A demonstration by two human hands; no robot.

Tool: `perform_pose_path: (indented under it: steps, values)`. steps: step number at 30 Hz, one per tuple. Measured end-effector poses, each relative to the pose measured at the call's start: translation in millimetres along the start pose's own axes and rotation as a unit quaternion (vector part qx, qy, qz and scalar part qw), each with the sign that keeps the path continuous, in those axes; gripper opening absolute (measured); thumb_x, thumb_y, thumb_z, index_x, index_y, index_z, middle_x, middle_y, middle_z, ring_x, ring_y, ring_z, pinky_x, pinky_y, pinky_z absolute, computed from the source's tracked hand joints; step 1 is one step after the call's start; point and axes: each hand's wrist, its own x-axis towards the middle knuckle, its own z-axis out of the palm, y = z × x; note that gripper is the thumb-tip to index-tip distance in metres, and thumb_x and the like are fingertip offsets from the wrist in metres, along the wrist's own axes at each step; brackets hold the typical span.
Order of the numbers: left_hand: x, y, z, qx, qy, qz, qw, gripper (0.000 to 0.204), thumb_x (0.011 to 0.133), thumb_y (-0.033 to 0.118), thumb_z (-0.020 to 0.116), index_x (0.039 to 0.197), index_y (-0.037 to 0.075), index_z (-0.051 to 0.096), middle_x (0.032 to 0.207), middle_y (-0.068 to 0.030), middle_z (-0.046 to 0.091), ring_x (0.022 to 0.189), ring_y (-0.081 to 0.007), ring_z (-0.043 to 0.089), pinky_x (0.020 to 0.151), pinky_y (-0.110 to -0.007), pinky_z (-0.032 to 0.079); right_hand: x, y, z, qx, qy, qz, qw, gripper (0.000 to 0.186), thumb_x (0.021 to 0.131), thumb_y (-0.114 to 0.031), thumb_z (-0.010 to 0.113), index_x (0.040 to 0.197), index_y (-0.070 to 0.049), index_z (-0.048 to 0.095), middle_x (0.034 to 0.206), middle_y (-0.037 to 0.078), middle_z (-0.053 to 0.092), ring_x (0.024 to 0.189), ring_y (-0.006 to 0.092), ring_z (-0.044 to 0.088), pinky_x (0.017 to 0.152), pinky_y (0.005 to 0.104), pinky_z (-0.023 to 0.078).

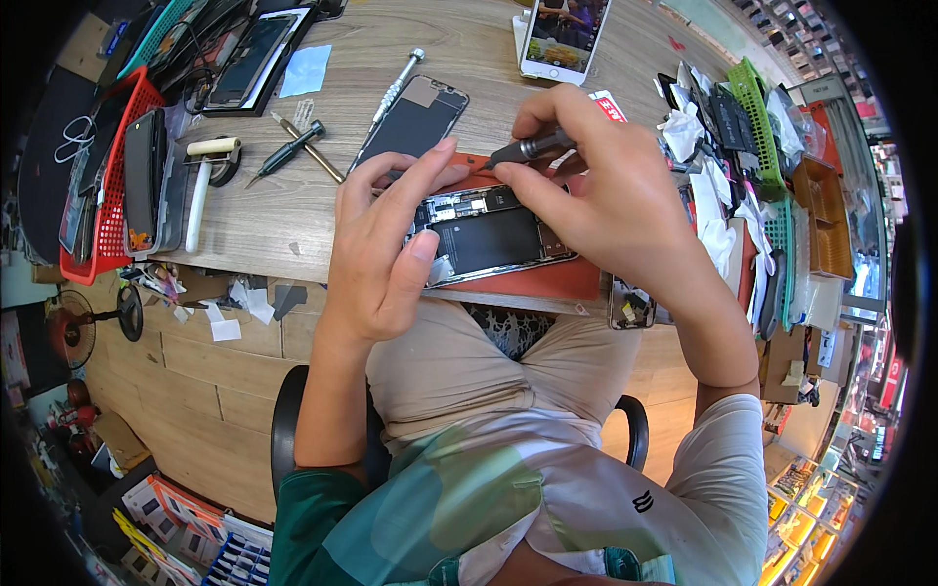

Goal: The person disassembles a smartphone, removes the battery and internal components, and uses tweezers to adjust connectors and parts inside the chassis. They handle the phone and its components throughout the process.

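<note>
An opened phone body [486, 234] with its black battery and circuit board exposed lies on a red mat [547, 281] at the table's near edge. My left hand [386, 244] steadies the phone's left side, fingers spread, thumb on the frame. My right hand [611, 190] grips a small dark screwdriver [528, 148], its tip pointing down-left at the phone's upper edge. A detached black screen panel [410, 122] lies just beyond the phone.
A silver screwdriver [399, 86], a black screwdriver [286, 151] and a white-handled roller [200, 186] lie on the wooden table [264, 220]. A red basket [107, 186] of phones stands left, green baskets [757, 122] and white cloths right, a lit phone [565, 37] at the back.
</note>
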Motion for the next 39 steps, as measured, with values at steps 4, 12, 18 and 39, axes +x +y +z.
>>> perform_pose_path:
  steps: [4, 12, 18, 39]
  values:
    - [-3, -3, 0, -0.001, 0.015, 0.002, 1.000, 0.070, 0.110, 0.039, 0.044, 0.162, -0.005, 0.058, 0.133, -0.0202, 0.082, 0.135, -0.0372, 0.054, 0.123, -0.050, 0.036, -11, -6, -21, -0.034, 0.007, 0.063, 0.997, 0.030, 0.096, -0.009, 0.089, 0.117, -0.001, 0.069, 0.106, 0.010, 0.083, 0.092, 0.0176, 0.083, 0.079, 0.0303, 0.065]
    - [-4, -4, 7, -0.069, 0.064, -0.003, 0.996, 0.064, 0.108, 0.034, 0.050, 0.157, -0.004, 0.064, 0.131, -0.0190, 0.082, 0.130, -0.0381, 0.058, 0.120, -0.051, 0.040, -77, 15, -71, -0.059, 0.174, 0.156, 0.971, 0.029, 0.095, -0.009, 0.092, 0.112, 0.000, 0.071, 0.109, 0.009, 0.084, 0.094, 0.0132, 0.079, 0.084, 0.0291, 0.064]
    - [-4, -8, 4, 0.021, 0.061, 0.040, 0.997, 0.065, 0.109, 0.039, 0.048, 0.150, -0.006, 0.069, 0.129, -0.0214, 0.081, 0.129, -0.0406, 0.062, 0.120, -0.053, 0.041, -157, 69, -79, -0.160, 0.261, 0.201, 0.931, 0.025, 0.095, -0.008, 0.093, 0.108, -0.002, 0.073, 0.102, 0.003, 0.079, 0.082, 0.0084, 0.064, 0.075, 0.0262, 0.054]
    - [-7, 5, -6, 0.095, 0.032, 0.076, 0.992, 0.049, 0.101, 0.042, 0.059, 0.115, 0.010, 0.092, 0.139, -0.0216, 0.074, 0.131, -0.0400, 0.059, 0.119, -0.052, 0.042, -198, 67, -41, -0.359, 0.159, 0.157, 0.906, 0.012, 0.099, -0.006, 0.080, 0.111, -0.003, 0.080, 0.132, 0.011, 0.075, 0.109, 0.0291, 0.072, 0.087, 0.0409, 0.058]
